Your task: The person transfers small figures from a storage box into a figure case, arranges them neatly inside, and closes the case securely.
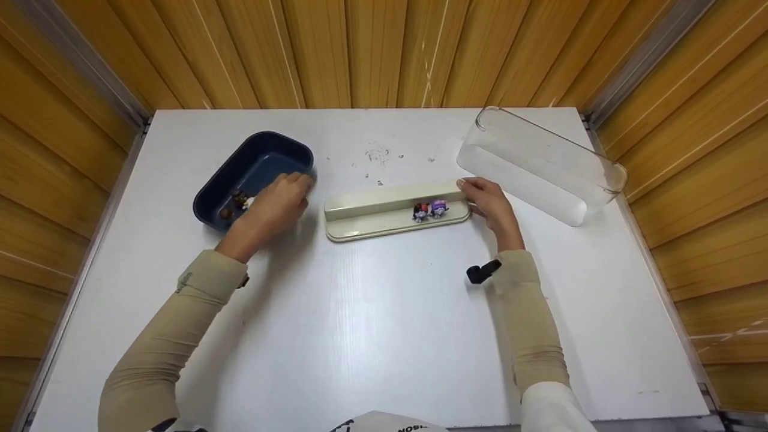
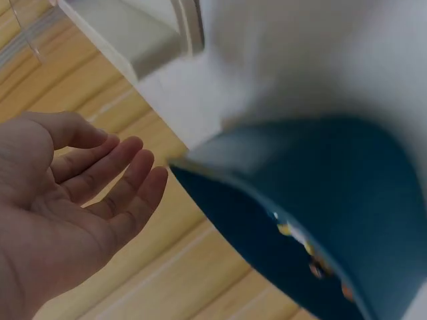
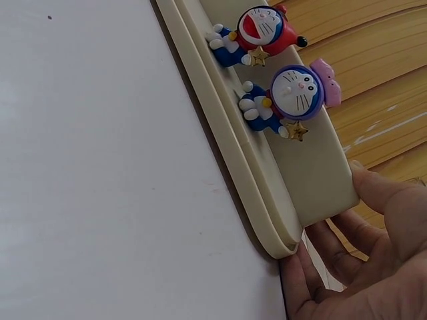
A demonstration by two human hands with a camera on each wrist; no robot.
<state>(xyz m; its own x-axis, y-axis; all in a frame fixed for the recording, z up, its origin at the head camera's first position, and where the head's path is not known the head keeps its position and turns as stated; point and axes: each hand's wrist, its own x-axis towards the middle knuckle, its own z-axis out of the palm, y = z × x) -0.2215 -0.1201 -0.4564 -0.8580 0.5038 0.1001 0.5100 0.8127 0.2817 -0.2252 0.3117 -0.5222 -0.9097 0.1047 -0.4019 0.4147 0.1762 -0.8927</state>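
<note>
A cream two-level display stand [image 1: 378, 226] lies mid-table. My right hand [image 1: 493, 207] grips its right end, thumb on the raised step and fingers beneath the end. Two small blue-and-white cat figurines sit on the lower level near that end: one in a red hood [image 3: 263, 30], the other in a purple hood with a pink bow [image 3: 297, 93]. Each carries a gold star. My left hand [image 1: 279, 204] is beside the right rim of a dark blue bin [image 1: 264, 165]. In the left wrist view, its fingers are loosely bent around nothing. Small brown and white-yellow pieces [image 1: 239, 198] lie in the bin, partly hidden.
A clear plastic bin [image 1: 540, 165] stands at the back right, close to my right hand. Dark specks mark the white table [image 1: 378, 324] behind the stand. Wood-patterned panels [image 1: 372, 54] enclose the back and sides.
</note>
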